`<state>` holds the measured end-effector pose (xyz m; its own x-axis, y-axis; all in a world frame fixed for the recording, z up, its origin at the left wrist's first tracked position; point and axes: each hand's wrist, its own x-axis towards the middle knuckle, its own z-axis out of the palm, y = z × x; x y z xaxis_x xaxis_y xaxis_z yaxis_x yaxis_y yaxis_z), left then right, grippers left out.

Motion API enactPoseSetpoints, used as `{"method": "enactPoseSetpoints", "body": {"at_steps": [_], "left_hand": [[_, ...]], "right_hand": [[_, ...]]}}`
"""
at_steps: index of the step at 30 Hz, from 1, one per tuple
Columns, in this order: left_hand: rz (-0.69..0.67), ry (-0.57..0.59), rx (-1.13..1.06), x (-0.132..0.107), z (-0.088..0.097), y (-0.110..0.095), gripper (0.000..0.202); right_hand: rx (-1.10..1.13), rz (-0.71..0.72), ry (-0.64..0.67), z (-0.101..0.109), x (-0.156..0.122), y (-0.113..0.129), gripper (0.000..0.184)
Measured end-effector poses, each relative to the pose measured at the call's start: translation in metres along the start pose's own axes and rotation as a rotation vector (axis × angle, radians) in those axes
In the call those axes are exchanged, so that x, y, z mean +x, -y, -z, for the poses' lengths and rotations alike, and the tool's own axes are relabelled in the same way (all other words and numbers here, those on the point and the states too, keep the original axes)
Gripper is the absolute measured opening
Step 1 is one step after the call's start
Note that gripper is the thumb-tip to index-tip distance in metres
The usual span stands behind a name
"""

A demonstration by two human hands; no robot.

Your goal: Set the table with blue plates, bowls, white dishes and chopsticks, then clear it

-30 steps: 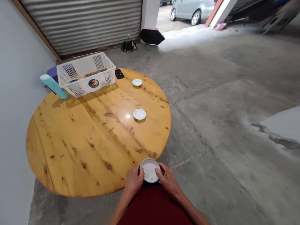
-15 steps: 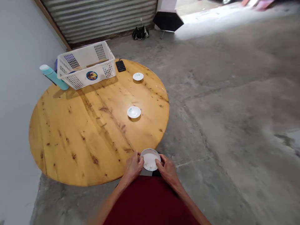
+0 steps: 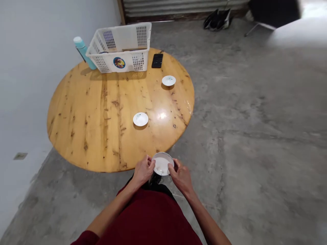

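Observation:
A small white saucer [image 3: 162,164] is held between both my hands just off the near edge of the round wooden table [image 3: 102,115]. My left hand [image 3: 143,170] pinches its left rim and my right hand [image 3: 180,175] pinches its right rim, fingers closed. Two more white saucers rest on the table: one near the middle [image 3: 140,118], one farther back on the right [image 3: 169,80].
A white plastic basket [image 3: 120,51] stands at the table's far side, with a teal bottle [image 3: 83,51] to its left and a black phone-like object [image 3: 157,60] to its right. A white wall runs along the left. Grey concrete floor stretches right; a folded black umbrella [image 3: 217,18] lies by the shutter.
The view has swung around the table's near edge and tilted down. Both hands still hold the saucer in front of my body, now slightly clear of the table edge.

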<state>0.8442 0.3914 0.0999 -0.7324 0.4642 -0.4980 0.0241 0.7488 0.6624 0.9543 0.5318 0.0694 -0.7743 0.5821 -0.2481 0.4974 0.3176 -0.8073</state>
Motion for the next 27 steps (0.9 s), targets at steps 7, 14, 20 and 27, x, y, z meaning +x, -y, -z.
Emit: {"method": "enactPoseSetpoints", "body": {"at_steps": [7,14,20,27], "left_hand": [[0.035,-0.258,0.117,0.046,0.022,-0.021,0.016],[0.149,-0.376,0.403,0.111,0.048,-0.039,0.026],[0.28,-0.352,0.49,0.16,0.071,-0.038,0.035],[0.354,-0.343,0.482,0.184,0.074,-0.03,0.036]], "right_hand": [[-0.072,0.16,0.06,-0.001,0.085,0.031,0.037],[-0.171,0.244,0.15,-0.016,0.179,0.062,0.034],[-0.25,0.31,0.245,-0.044,0.244,0.078,0.035],[-0.349,0.407,0.314,-0.065,0.277,0.08,0.036]]}}
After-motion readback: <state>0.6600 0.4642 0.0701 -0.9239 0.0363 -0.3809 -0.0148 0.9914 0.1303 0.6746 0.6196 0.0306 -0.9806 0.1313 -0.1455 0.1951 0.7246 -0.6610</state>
